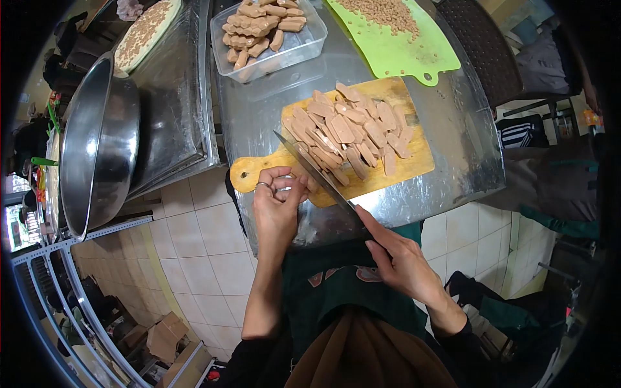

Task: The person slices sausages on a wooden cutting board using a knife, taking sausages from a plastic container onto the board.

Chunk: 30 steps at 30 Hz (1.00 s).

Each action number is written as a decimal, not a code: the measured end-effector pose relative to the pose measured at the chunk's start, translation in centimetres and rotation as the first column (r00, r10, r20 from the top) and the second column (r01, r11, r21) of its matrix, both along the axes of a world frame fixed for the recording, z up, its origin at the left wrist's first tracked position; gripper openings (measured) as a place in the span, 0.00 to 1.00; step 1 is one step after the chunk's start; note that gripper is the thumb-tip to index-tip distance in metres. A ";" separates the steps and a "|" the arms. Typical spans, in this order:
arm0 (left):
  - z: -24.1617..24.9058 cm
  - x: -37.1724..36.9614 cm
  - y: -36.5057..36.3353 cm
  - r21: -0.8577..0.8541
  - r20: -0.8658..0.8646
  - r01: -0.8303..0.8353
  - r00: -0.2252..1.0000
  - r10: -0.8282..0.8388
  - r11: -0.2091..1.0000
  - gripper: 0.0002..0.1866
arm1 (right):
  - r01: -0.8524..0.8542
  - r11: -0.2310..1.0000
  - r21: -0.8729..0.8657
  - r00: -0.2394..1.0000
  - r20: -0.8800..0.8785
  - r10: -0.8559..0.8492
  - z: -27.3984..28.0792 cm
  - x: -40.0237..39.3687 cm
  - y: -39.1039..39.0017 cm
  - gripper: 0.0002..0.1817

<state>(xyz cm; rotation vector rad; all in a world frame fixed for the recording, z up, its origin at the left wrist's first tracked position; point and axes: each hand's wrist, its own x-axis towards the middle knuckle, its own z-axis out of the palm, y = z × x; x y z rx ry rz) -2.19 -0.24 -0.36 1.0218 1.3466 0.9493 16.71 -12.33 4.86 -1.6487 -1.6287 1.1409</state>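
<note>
My right hand (404, 266) grips the handle of a kitchen knife (320, 178). Its blade slants up and left across the near side of a wooden cutting board (417, 123). Beside the blade, over the board's handle end, my left hand (278, 202) has its fingers curled in, with a ring on one finger. Whatever those fingers may hold is hidden. A heap of flat, pinkish-brown sausage slices (352, 126) covers much of the board, right of the blade.
A clear plastic tub (284, 61) of uncut sausages stands behind the board. At the back right, a green cutting mat (394, 48) carries small chopped bits. Left is a large metal bowl (97, 149). The metal table's (462, 155) near edge is close to my body.
</note>
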 end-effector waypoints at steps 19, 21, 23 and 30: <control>-0.4 -0.5 -0.3 -0.053 0.022 0.019 1.000 -0.018 0.998 0.12 | -0.197 0.920 -0.338 0.978 -0.002 0.209 3.7 2.0 0.0 0.50; -0.1 -0.4 -0.2 -0.068 0.016 0.021 1.000 -0.020 0.997 0.12 | -0.207 0.914 -0.350 0.973 0.020 0.228 3.5 1.9 0.0 0.50; 0.4 -0.3 -0.1 -0.088 0.011 0.018 1.000 -0.017 0.996 0.11 | -0.215 0.912 -0.350 0.972 0.015 0.235 3.3 1.9 0.3 0.49; 0.6 0.0 0.0 -0.149 -0.009 -0.015 1.000 0.014 0.989 0.11 | -0.212 0.937 -0.278 0.969 0.063 0.238 1.5 0.3 2.5 0.49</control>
